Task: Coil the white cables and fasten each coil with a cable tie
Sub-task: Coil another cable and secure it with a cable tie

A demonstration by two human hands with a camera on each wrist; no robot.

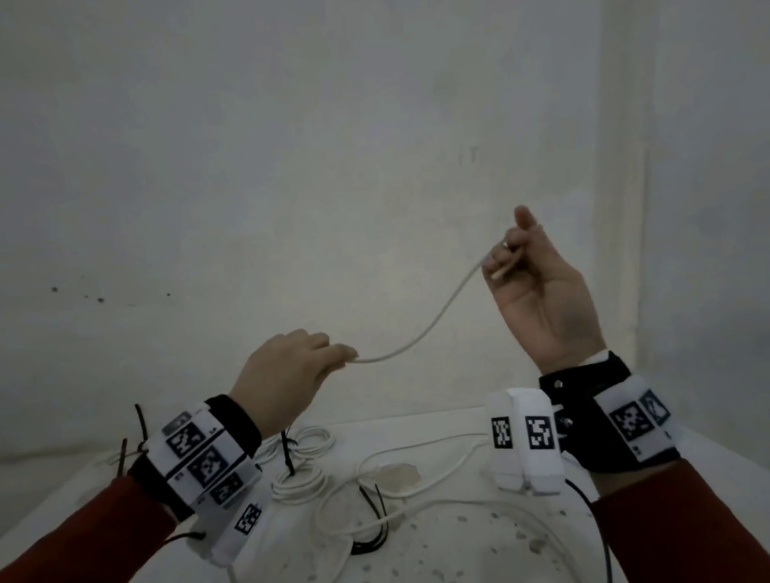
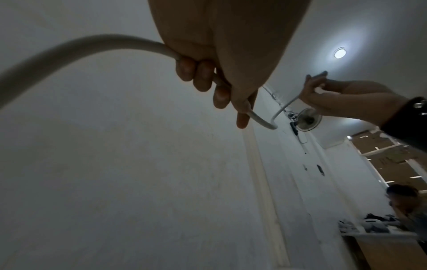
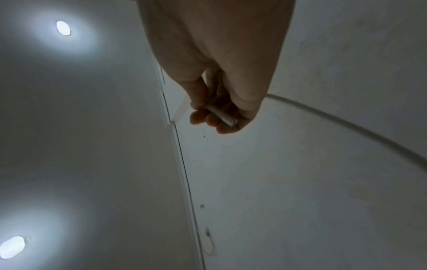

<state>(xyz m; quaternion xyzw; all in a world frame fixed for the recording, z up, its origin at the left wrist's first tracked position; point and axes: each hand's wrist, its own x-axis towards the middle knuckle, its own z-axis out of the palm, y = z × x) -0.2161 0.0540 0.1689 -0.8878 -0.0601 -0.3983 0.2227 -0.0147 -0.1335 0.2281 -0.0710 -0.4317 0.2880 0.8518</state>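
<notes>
1. Holding one white cable (image 1: 426, 329) up above the table (image 1: 682, 462): right hand (image 1: 543, 290) raised, fingers curled around the cable's end plug (image 3: 223, 117); left hand (image 1: 289, 378) lower, pinching the cable further along.
2. Sagging between the two hands, well apart; trailing from the left hand down toward the table, judging by the left wrist view.
3. Lying finished, apparently: two coiled cables (image 1: 298, 481), each with a black cable tie (image 1: 287, 452) standing up from it.
4. Waiting loose: more white cable (image 1: 411, 449) strung across the table, spare black ties (image 1: 373, 503) beside it.
5. Starting, probably, the next coil: no loops formed yet, fastening remaining too.
</notes>
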